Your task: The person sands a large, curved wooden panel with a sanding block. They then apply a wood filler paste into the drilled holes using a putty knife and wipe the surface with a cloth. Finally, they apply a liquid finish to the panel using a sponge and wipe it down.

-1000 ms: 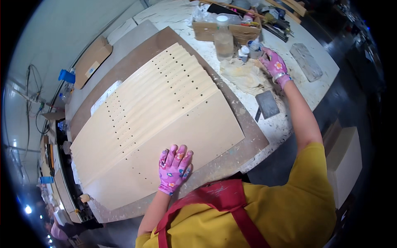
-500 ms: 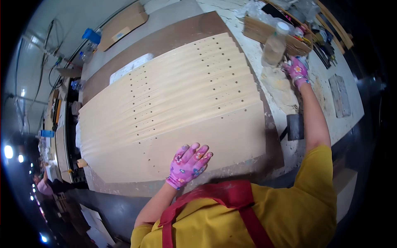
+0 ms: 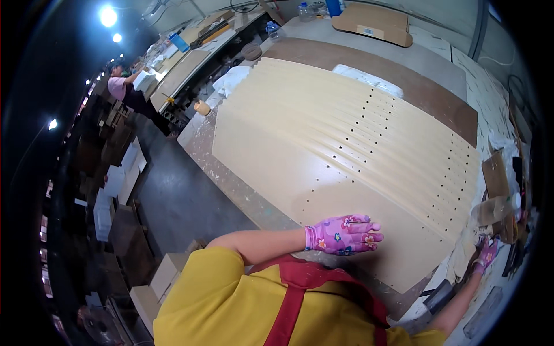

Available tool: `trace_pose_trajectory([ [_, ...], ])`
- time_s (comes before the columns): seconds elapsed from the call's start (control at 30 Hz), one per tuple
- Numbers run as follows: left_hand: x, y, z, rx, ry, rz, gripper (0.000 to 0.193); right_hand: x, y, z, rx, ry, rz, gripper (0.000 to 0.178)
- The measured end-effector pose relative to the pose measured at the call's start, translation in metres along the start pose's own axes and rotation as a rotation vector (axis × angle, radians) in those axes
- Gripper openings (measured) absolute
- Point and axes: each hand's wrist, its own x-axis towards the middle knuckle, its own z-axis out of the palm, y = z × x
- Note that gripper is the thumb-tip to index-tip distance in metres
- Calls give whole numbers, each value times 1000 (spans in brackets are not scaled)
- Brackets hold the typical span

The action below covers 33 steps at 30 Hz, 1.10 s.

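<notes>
Pink floral-gloved left hand (image 3: 344,235) extends over flat, layered, hole-dotted panels (image 3: 306,124).

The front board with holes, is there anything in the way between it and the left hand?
Nothing visible is in the way. The gloved left hand is right over the near edge of the front board, fingers stretched out. From above, I can't tell for sure whether they touch.

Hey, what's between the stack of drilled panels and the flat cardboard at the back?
Going back from the drilled panels, the head view shows a flat white object, then brown board, then grey board.
</notes>
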Motion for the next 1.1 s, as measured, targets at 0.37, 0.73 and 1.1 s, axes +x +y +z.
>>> trace_pose_trajectory([
  [0.37,8,1,5,-175,93,20,42,-92,-70,-59,-44,137,-54,65],
  [0.73,137,48,-17,-858,140,-153,86,-293,-344,-173,317,-57,-329,43],
  [1.1,106,51,18,-1517,-197,-671,53,-338,-415,-130,697,-482,-434,40],
])
